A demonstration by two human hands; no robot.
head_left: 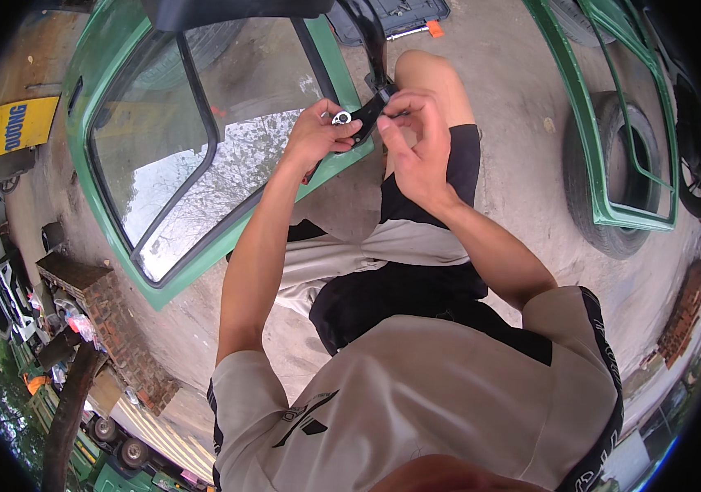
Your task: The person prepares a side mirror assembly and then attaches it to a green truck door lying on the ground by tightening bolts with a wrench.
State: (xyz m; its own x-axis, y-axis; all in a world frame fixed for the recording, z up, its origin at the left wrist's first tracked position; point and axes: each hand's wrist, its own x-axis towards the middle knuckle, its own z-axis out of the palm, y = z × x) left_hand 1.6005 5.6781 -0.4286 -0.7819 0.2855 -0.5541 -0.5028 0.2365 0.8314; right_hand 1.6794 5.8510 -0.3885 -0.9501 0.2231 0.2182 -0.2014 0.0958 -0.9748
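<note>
My left hand (324, 131) grips a chrome ratchet wrench (341, 119) over the right edge of a green vehicle door (153, 279) with a glass window (162, 156). My right hand (417, 139) is pinched at a black mirror bracket (367, 115), its fingertips on something too small to make out. A black arm (373, 45) rises from the bracket toward a dark mirror housing (235, 12) at the top of the view. My bent knee is just beyond my right hand.
A bare green door frame (629, 220) leans by a tire (592, 180) at right. An open tool case (350, 25) lies at top. A yellow board (6, 148), brick stack (88, 287) and log (67, 418) are at left, on or beside the concrete floor (514, 74).
</note>
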